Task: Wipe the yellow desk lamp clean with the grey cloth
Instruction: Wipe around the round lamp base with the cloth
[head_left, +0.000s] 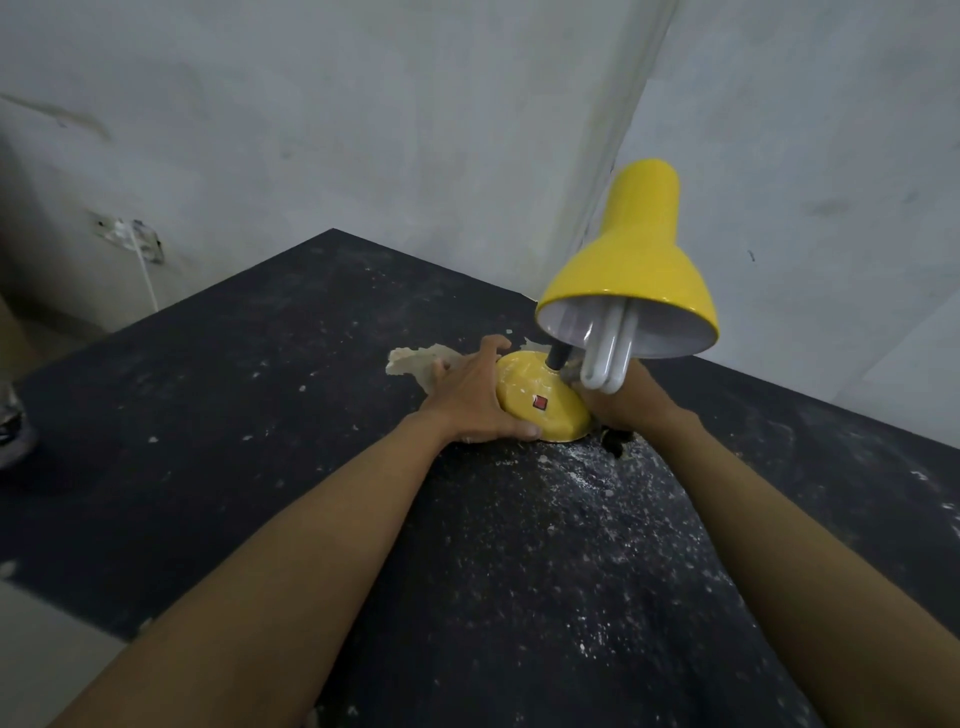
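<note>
lamp (631, 260) gripped at base by left hand (472, 400) | right hand (636, 405) beside base, fingers hidden by bulb (608, 353), grip cannot be told

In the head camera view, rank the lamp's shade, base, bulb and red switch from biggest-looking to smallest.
1. yellow shade, clearly largest, though nearest the camera
2. yellow base, partly covered by the left hand
3. white bulb, top hidden in the shade; close to the base, so unsure
4. red switch
</note>
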